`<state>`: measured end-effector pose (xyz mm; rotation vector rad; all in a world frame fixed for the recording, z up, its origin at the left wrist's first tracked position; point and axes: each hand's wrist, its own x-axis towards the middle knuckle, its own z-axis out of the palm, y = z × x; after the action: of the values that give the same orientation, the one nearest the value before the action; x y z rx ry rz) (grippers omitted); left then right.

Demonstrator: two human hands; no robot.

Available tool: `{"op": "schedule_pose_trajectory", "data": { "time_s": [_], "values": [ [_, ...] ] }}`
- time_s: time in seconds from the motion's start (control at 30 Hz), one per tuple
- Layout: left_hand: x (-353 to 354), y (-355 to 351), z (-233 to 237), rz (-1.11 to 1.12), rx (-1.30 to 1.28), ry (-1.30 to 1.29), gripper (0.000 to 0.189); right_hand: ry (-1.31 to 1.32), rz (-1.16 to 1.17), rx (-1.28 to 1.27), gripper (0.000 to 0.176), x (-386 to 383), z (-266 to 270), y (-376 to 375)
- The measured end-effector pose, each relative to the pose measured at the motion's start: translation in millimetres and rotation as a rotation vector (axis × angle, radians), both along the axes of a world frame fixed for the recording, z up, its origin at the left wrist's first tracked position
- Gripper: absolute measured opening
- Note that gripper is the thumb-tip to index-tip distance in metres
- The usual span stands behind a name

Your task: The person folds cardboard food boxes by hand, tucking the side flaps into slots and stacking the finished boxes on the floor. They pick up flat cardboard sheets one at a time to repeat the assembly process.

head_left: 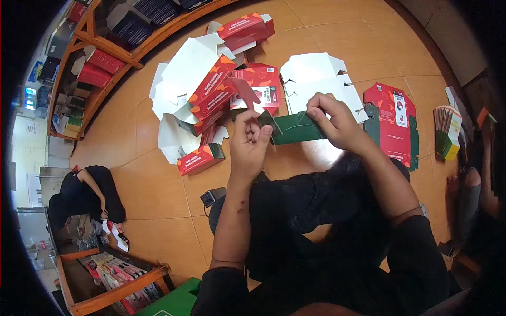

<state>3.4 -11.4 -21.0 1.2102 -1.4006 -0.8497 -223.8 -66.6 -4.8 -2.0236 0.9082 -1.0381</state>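
A partly folded carton (299, 130), green on the side that shows, with a red flap standing up at its left, is held above my lap. My left hand (252, 138) pinches its left end between thumb and fingers. The right end is gripped by my right hand (333, 120), thumb on top. Just beyond my hands, an unfolded carton blank (311, 79) lies white side up on the floor. To the right of it lies a flat red and green blank (389, 124). Folded red and white cartons (213, 87) are heaped at the left of my hands.
Shelves (105, 63) with boxes stand at the upper left. A person in dark clothes (95, 195) is at the left, near a wooden rack (118, 279). A small black box (213, 197) sits by my lap. Stacked cartons (447, 131) and another person's leg (470, 192) are at the right.
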Motion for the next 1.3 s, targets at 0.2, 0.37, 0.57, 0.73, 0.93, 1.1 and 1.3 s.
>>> {"op": "schedule_pose_trajectory", "data": {
  "time_s": [0.2, 0.37, 0.57, 0.73, 0.93, 1.1, 1.3],
  "values": [
    [-14.4, 3.9, -0.7, 0.208, -0.028, -0.024, 0.029, 0.109, -0.012, -0.07, 0.017, 5.9, -1.7, 3.5],
    [-17.3, 4.3, -1.4, 0.269, -0.062, -0.012, 0.027, 0.071, 0.003, -0.148, 0.015, 7.6, -3.3, 4.0],
    [-17.6, 4.7, -2.3, 0.193, -0.139, -0.116, 0.011, 0.103, 0.033, -0.196, 0.013, 12.5, -7.6, 7.3],
    [-17.3, 7.7, -7.5, 0.208, -0.149, -0.091, 0.007, 0.106, 0.008, -0.209, 0.013, 12.6, -7.1, 7.9],
    [-18.4, 8.8, -3.8, 0.195, -0.358, -0.42, 0.008, 0.139, 0.028, -0.222, 0.013, 12.1, -5.3, 7.9],
    [-25.0, 11.5, -2.7, 0.159, -0.349, -0.435, 0.017, 0.135, 0.026, -0.271, 0.014, 13.7, -5.3, 8.1],
    [-39.7, 20.7, 22.4, 0.104, -0.343, -0.654, 0.056, 0.037, -0.044, -0.127, 0.013, 12.1, 1.2, 14.0]
  ]
}}
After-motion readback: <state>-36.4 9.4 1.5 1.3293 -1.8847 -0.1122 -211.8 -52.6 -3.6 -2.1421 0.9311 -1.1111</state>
